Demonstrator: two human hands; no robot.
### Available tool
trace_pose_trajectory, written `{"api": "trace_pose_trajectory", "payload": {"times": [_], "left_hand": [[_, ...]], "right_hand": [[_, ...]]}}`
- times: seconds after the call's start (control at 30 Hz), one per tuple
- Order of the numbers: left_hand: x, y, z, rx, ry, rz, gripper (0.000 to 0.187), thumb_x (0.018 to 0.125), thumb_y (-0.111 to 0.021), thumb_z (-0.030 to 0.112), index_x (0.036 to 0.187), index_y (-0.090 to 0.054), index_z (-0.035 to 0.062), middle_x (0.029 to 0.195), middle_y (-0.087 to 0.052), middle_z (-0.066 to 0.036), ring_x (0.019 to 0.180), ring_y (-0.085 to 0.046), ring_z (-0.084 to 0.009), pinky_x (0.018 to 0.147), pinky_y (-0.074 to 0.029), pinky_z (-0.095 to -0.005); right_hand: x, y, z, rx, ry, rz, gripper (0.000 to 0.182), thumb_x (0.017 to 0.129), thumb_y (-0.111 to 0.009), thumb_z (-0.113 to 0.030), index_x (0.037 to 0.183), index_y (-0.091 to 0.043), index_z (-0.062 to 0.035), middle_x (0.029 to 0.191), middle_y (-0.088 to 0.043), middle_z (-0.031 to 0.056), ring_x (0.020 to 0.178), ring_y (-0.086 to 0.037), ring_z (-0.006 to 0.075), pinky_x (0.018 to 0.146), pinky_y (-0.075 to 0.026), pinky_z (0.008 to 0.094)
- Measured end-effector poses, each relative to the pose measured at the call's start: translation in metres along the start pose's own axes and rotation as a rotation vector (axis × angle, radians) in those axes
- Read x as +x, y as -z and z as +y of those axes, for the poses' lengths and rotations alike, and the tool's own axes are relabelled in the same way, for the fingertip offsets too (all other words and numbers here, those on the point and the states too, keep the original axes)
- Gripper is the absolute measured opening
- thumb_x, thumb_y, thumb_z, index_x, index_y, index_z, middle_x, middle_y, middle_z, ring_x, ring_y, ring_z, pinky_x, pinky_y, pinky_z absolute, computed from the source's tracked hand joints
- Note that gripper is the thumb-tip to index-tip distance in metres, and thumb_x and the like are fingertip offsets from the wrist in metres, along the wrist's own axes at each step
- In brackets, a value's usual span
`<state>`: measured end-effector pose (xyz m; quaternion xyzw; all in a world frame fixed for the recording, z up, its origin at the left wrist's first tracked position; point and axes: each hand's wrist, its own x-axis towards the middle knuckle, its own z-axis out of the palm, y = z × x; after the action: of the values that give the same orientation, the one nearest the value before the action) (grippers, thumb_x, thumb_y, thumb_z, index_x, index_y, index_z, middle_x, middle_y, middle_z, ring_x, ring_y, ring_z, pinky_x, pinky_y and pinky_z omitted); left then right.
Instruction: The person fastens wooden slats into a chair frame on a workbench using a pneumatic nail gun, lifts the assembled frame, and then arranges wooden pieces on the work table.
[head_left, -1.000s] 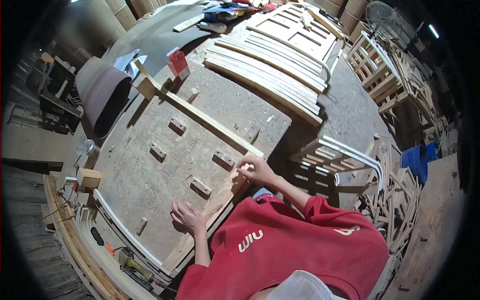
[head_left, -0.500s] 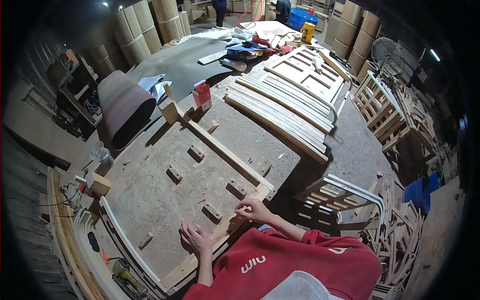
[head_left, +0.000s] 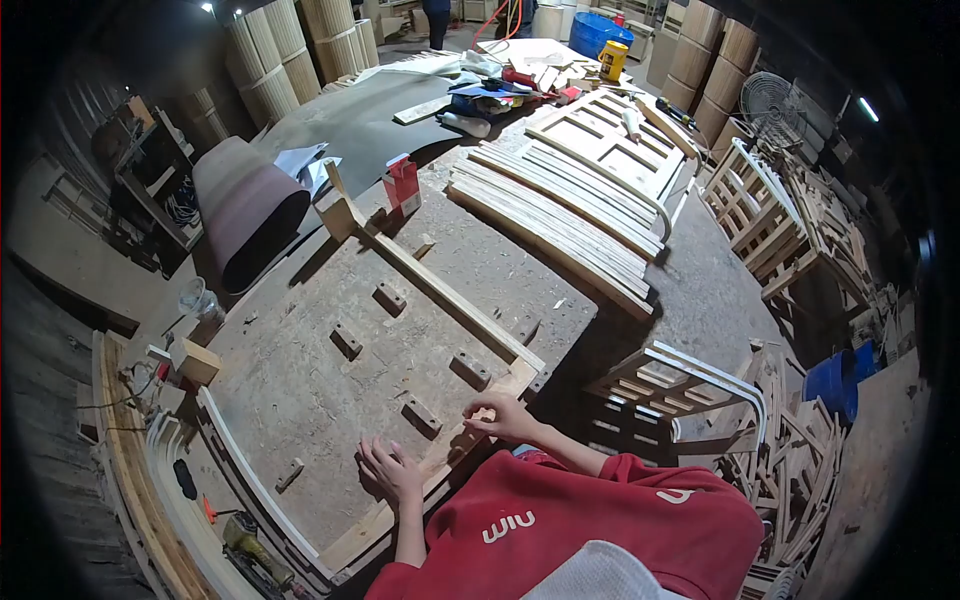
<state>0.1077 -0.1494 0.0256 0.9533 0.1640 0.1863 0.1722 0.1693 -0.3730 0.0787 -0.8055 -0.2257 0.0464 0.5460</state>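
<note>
My left hand [head_left: 392, 470] rests with its fingers spread at the near edge of the workbench [head_left: 290, 370], beside a wooden strip [head_left: 443, 458] along that edge. Over the same strip, further right, my right hand [head_left: 500, 416] is closed, its fingertips pressed together; anything between them is too small to make out. Just beyond the hands lies a dark wooden block [head_left: 421, 417], with another block [head_left: 470, 371] to its right. A long wooden rail [head_left: 440, 290] runs away from the strip's right end.
Stacked slats [head_left: 550, 230] lie at the back right of the bench. A red box [head_left: 402, 186] stands near the rail's far end. A rolled sheet [head_left: 245, 205] is at the left. Slatted wooden frames [head_left: 680, 385] stand on the right. One person [head_left: 437, 22] is in the background.
My right hand has moved slightly left along the strip. My left hand stays almost in place. The view has shifted a little.
</note>
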Motion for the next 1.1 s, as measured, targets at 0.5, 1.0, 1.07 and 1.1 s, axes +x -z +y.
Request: {"api": "trace_pose_trajectory", "payload": {"times": [0.5, 1.0, 1.07, 1.1], "left_hand": [[-0.002, -0.003, -0.003, 0.005, -0.027, -0.004, 0.033, 0.081, -0.046, 0.019, 0.109, -0.04, 0.0023, 0.125, -0.032, -0.018, 0.116, -0.03, -0.0344, 0.096, -0.02, -0.0464], [0.085, 0.115, 0.148, -1.194, -0.724, -0.761, 0.006, 0.07, -0.057, 0.001, 0.075, -0.059, 0.0034, 0.077, -0.057, -0.006, 0.075, -0.053, -0.015, 0.066, -0.042, -0.0263], [0.085, 0.175, 0.202, -1.359, -1.091, -1.245, 0.021, 0.063, -0.053, -0.004, 0.08, -0.06, 0.0056, 0.082, -0.058, -0.005, 0.079, -0.055, -0.0179, 0.078, -0.038, -0.0315], [0.079, 0.185, 0.217, -1.393, -1.275, -1.43, 0.027, 0.065, -0.053, -0.003, 0.089, -0.058, 0.0061, 0.091, -0.056, -0.005, 0.085, -0.052, -0.0181, 0.08, -0.036, -0.0317]], "right_hand": [[-0.004, -0.006, 0.008, 0.049, 0.011, 0.007, 0.016, 0.074, -0.06, -0.018, 0.078, -0.056, -0.0028, 0.07, -0.056, 0.0096, 0.066, -0.055, 0.0213, 0.062, -0.043, 0.0299], [0.001, -0.008, 0.009, -0.136, -0.082, -0.226, 0.021, 0.065, -0.062, -0.02, 0.076, -0.056, -0.0036, 0.07, -0.057, 0.0122, 0.066, -0.057, 0.0256, 0.06, -0.044, 0.0337], [0.004, -0.008, 0.002, -0.064, -0.131, -0.283, 0.022, 0.065, -0.062, -0.022, 0.076, -0.056, -0.0039, 0.07, -0.058, 0.0124, 0.067, -0.057, 0.0258, 0.059, -0.044, 0.0338], [0.006, -0.009, 0.0, -0.027, -0.155, -0.309, 0.023, 0.065, -0.062, -0.023, 0.076, -0.056, -0.004, 0.07, -0.058, 0.0125, 0.067, -0.057, 0.0258, 0.059, -0.044, 0.0338]]}}
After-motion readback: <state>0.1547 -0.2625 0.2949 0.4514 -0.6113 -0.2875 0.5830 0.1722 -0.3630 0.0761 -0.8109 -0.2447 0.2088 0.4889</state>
